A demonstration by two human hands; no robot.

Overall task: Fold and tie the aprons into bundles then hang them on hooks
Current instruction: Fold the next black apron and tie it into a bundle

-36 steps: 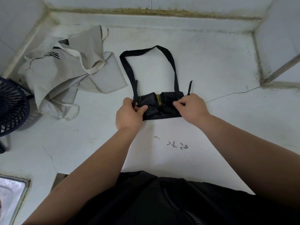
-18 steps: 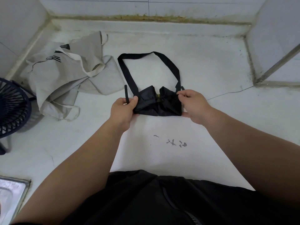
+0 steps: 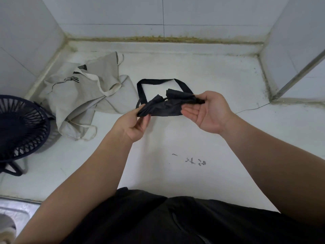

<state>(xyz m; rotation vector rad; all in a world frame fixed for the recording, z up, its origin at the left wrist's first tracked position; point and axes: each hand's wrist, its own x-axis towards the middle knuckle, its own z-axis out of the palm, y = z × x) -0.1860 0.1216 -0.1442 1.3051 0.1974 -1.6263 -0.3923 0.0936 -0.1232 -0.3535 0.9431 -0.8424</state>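
A white tabletop (image 3: 175,173) fills most of the view, walled in by pale tiled surfaces at the back and on both sides, with a yellow-brown stained seam running along its far edge. A thin crack crosses it near the right edge, and a few dark scribbles sit in the near middle. At the near-left corner a strip of a metal sink (image 3: 15,208) shows. A dark, ribbed fan (image 3: 19,127) stands at the left edge. Next to it, toward the far-left corner, a beige apron (image 3: 84,103) lies crumpled and flat, printed with small black marks (too small to read).

The black apron (image 3: 165,105), gathered into a loose bundle, is held above the middle of the tabletop between the two hands, its neck loop (image 3: 158,81) trailing behind toward the far edge. The left hand (image 3: 133,124) has its fingers (image 3: 143,113) pinched shut on the bundle's left end. The right hand (image 3: 209,111) is palm up, its thumb pressing the bundle's right end against the spread fingers (image 3: 190,112), which lie mostly uncurled beneath the cloth.
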